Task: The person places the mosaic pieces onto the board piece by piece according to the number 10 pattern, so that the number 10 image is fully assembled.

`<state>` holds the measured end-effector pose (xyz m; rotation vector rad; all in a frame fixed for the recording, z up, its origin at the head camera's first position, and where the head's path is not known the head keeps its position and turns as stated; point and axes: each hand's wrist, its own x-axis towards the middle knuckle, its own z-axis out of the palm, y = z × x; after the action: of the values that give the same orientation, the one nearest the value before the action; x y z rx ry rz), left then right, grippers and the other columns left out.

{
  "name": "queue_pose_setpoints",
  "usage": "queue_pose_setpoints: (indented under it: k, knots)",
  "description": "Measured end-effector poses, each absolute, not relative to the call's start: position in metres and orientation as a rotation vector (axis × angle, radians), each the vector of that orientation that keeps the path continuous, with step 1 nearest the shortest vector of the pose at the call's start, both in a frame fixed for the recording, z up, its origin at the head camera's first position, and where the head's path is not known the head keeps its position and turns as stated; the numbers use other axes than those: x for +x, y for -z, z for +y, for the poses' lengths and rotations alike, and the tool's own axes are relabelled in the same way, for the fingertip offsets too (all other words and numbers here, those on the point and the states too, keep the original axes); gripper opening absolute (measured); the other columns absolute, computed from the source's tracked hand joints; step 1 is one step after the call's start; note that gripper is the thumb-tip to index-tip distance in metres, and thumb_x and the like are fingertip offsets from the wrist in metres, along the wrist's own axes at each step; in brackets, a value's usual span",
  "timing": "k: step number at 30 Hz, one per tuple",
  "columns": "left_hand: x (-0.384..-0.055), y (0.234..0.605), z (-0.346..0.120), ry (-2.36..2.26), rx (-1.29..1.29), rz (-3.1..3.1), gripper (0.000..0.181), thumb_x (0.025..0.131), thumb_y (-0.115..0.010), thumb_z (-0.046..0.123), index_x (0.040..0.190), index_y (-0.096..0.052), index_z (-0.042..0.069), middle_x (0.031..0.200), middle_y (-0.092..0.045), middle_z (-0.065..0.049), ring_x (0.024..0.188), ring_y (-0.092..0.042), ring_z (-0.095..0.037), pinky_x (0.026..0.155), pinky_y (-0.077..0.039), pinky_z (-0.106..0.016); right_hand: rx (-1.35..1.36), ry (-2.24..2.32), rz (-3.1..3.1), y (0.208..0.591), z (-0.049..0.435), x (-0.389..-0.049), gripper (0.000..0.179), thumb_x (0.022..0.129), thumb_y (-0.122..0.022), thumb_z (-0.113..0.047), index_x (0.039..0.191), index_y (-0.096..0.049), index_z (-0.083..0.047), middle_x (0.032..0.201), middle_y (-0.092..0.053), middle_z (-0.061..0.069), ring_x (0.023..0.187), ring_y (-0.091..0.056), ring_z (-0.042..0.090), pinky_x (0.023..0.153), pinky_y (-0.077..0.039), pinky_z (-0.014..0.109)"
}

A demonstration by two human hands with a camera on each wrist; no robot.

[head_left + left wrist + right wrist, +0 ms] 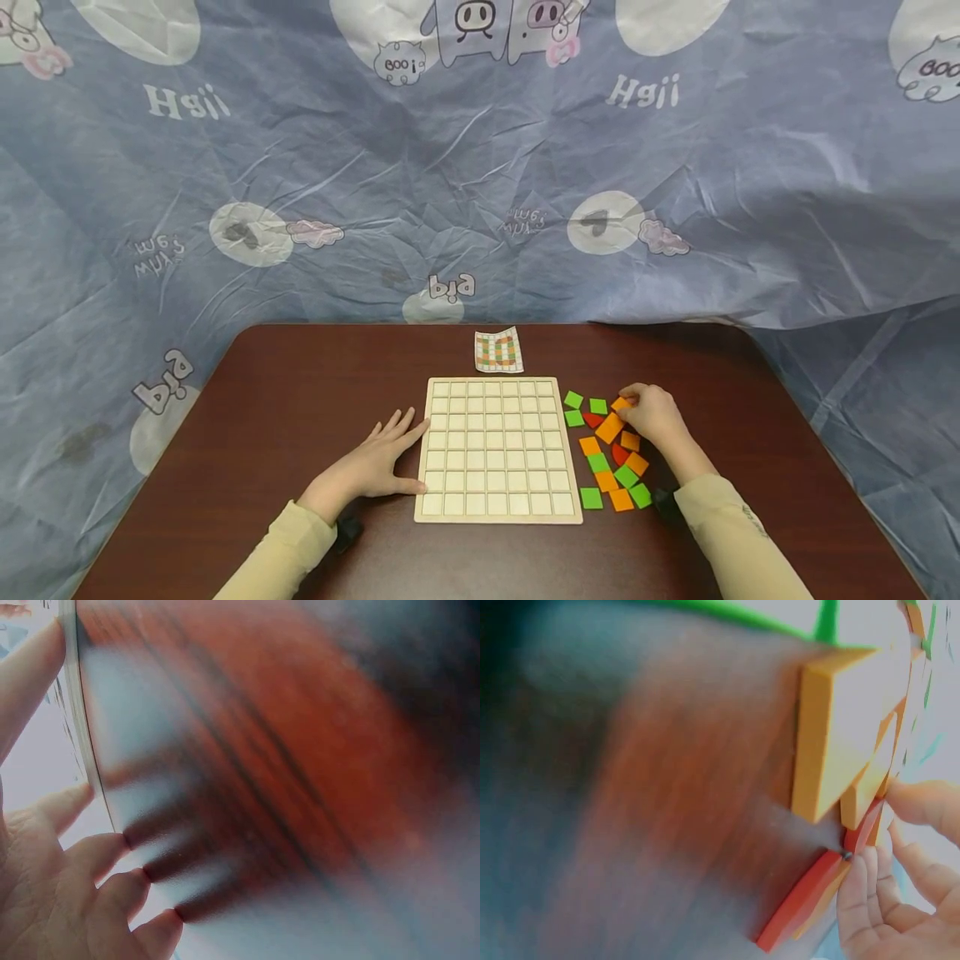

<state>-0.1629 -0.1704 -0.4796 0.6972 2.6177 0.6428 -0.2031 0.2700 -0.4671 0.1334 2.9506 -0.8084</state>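
Brown table [337,367], head view: grid board [497,458] centred, loose tiles [610,428] just right, likely for easy reach; right hand [655,417] pinches an orange tile [620,403]. Left wrist: left hand [64,877] spread wide, touching board's edge, probably steadying it. Right wrist: fingers narrow, near red tiles [799,907].
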Motion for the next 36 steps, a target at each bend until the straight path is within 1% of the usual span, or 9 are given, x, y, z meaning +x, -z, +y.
queue_pose_setpoints:
  k: [6,14,17,20,26,28,32,36]
  knots:
    - [-0.163,0.481,-0.171,-0.644,0.696,2.628,0.097,0.082,-0.077,0.046,0.157,-0.026,0.013,0.164,-0.012,-0.022,0.151,-0.008,-0.044,0.12,-0.012,-0.063,0.22,0.922,2.854,0.466,0.273,-0.207,0.032,0.088,-0.069,-0.007,0.116,-0.061,0.007,0.105,-0.062,0.024,0.087,-0.058,0.031,0.073,-0.054,0.039]
    - [-0.163,0.483,-0.172,-0.646,0.685,2.634,0.097,0.081,-0.077,0.047,0.158,-0.026,0.015,0.164,-0.012,-0.021,0.152,-0.008,-0.042,0.12,-0.012,-0.062,0.219,1.016,2.878,0.473,0.276,-0.203,0.025,0.089,-0.071,-0.008,0.111,-0.065,0.002,0.099,-0.065,0.019,0.083,-0.059,0.027,0.069,-0.054,0.034]
    - [-0.163,0.482,-0.172,-0.652,0.683,2.63,0.097,0.081,-0.077,0.047,0.158,-0.026,0.016,0.164,-0.012,-0.021,0.152,-0.008,-0.042,0.12,-0.012,-0.062,0.228,1.078,2.883,0.474,0.278,-0.202,0.026,0.089,-0.073,-0.013,0.109,-0.066,0.002,0.1,-0.068,0.021,0.086,-0.062,0.028,0.071,-0.055,0.035]
    - [-0.162,0.481,-0.171,-0.648,0.682,2.631,0.097,0.081,-0.077,0.047,0.158,-0.026,0.016,0.164,-0.012,-0.021,0.152,-0.008,-0.042,0.121,-0.012,-0.062,0.237,1.176,2.863,0.473,0.28,-0.2,0.033,0.091,-0.072,-0.021,0.112,-0.066,0.003,0.105,-0.07,0.022,0.09,-0.066,0.03,0.075,-0.055,0.036]
    - [-0.162,0.481,-0.171,-0.639,0.674,2.632,0.098,0.081,-0.077,0.048,0.158,-0.026,0.016,0.164,-0.012,-0.021,0.152,-0.008,-0.042,0.121,-0.012,-0.061,0.219,1.412,2.723,0.467,0.272,-0.199,0.045,0.093,-0.069,-0.033,0.122,-0.063,0.001,0.11,-0.073,0.016,0.097,-0.071,0.026,0.089,-0.057,0.041]
    - [-0.162,0.481,-0.172,-0.638,0.675,2.634,0.098,0.081,-0.077,0.048,0.158,-0.026,0.016,0.164,-0.012,-0.021,0.152,-0.008,-0.042,0.121,-0.012,-0.061,0.205,1.478,2.668,0.464,0.264,-0.2,0.047,0.093,-0.068,-0.035,0.125,-0.062,0.0,0.111,-0.074,0.014,0.099,-0.071,0.025,0.092,-0.056,0.042]
    - [-0.163,0.481,-0.172,-0.639,0.688,2.636,0.098,0.081,-0.077,0.048,0.158,-0.026,0.015,0.164,-0.012,-0.021,0.152,-0.008,-0.042,0.121,-0.012,-0.061,0.191,1.57,2.58,0.459,0.245,-0.203,0.048,0.093,-0.069,-0.035,0.127,-0.061,-0.002,0.112,-0.073,0.011,0.101,-0.071,0.025,0.093,-0.056,0.041]
    - [-0.164,0.482,-0.172,-0.64,0.7,2.631,0.098,0.081,-0.077,0.048,0.158,-0.025,0.014,0.164,-0.011,-0.022,0.152,-0.007,-0.043,0.12,-0.012,-0.062,0.162,1.649,2.499,0.455,0.219,-0.208,0.044,0.093,-0.07,-0.031,0.126,-0.061,-0.003,0.112,-0.073,0.011,0.103,-0.07,0.028,0.093,-0.056,0.041]
